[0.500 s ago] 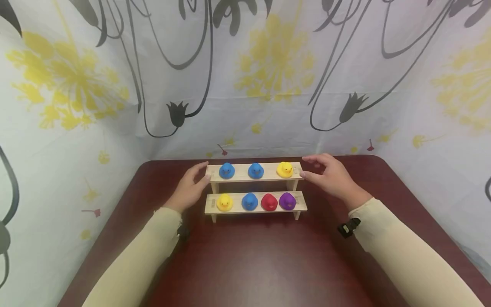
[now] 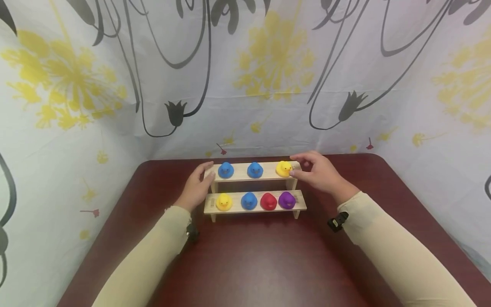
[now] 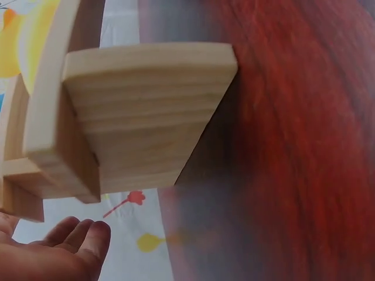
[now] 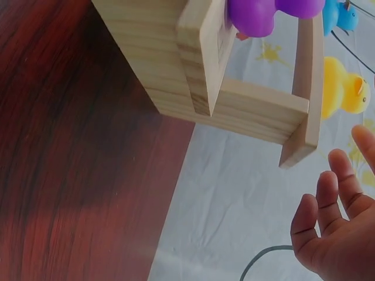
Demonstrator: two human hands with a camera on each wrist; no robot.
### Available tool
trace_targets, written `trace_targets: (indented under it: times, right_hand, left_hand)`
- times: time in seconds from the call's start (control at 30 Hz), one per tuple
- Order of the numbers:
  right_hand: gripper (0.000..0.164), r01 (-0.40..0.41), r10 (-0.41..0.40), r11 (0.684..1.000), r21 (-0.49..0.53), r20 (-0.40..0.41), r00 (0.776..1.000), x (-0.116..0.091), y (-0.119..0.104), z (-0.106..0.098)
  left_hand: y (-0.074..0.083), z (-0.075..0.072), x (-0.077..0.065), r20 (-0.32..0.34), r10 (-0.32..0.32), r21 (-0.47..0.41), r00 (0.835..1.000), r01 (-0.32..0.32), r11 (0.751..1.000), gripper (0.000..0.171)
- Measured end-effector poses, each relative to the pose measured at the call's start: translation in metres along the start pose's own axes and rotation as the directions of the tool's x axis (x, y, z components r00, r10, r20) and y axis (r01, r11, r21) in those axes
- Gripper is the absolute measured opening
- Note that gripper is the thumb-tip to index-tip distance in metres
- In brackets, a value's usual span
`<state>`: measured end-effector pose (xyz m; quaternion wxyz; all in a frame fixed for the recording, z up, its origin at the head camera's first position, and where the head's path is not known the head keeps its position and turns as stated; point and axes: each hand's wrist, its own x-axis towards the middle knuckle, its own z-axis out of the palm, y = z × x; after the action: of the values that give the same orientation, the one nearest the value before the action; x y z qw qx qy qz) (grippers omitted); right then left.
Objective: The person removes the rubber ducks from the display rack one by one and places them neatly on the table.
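A two-tier wooden stand stands on the table. Two blue rubber ducks and a yellow rubber duck sit on its upper tier. On the lower tier are another yellow duck, a blue duck, a red duck and a purple duck. My left hand is at the upper tier's left end, fingers loosely bent and holding nothing. My right hand reaches over the right end, its thumb overlapping the upper yellow duck's edge in the head view; the fingers are spread in the right wrist view.
The dark red table has rounded back corners. A patterned cloth hangs close behind it and along both sides. A strap with a black buckle is worn on my right wrist.
My right hand has moved left, from just beyond the upper tier's end to the yellow duck. My left hand has shifted slightly right. The ducks and stand keep their places.
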<state>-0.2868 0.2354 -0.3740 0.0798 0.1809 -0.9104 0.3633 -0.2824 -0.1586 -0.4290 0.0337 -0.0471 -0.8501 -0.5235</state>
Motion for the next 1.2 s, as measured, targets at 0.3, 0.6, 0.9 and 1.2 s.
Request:
trace_targets:
  times: [0.3, 0.6, 0.9, 1.2]
  right_hand:
    - [0.047, -0.034, 0.035, 0.999, -0.014, 0.037, 0.999, 0.004, -0.006, 0.005]
    - [0.043, -0.054, 0.055, 0.998, -0.02, 0.058, 0.997, 0.007, -0.009, 0.004]
    - [0.042, -0.07, 0.071, 0.997, -0.025, 0.062, 0.996, 0.011, -0.011, 0.008]
    - [0.04, -0.097, 0.099, 0.994, -0.042, 0.058, 0.993, 0.011, -0.015, 0.008]
  left_hand:
    - [-0.004, 0.008, 0.0, -0.009, -0.017, -0.065, 1.0, 0.016, 0.998, 0.048]
    - [-0.01, 0.016, 0.002, 0.0, -0.009, -0.112, 1.0, 0.009, 0.994, 0.048]
    - [-0.009, 0.02, 0.002, -0.005, -0.042, -0.173, 0.999, 0.04, 0.984, 0.042]
    - [-0.009, 0.019, 0.002, 0.006, -0.005, -0.156, 1.0, 0.006, 0.988, 0.043]
